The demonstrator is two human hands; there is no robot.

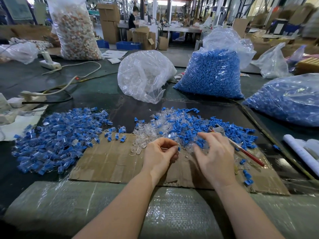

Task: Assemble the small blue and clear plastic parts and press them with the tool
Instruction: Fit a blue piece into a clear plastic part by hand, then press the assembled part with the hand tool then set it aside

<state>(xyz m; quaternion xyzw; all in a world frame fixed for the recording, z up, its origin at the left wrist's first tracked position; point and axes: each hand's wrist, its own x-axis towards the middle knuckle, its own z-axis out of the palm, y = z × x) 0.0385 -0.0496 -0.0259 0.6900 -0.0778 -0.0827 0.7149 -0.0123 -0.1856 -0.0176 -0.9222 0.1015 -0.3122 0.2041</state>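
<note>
Bubble wrap nearest, crinkled. Left hand pinches a small blue part; right hand hovers, fingers spread, over the unsorted blue and clear heap. Glossy assembled pile lies left, so roughly half done; red-handled pliers idle on corrugated cardboard

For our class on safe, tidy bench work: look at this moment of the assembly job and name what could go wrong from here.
1. The left hand pinches a small blue part at its fingertips; it could slip into the mixed loose pile and be lost.
2. The red-handled tool lies half buried among parts beside the right hand; a reach might scatter them.
3. The assembled pile sits close by, so loose parts may mix in.
</note>
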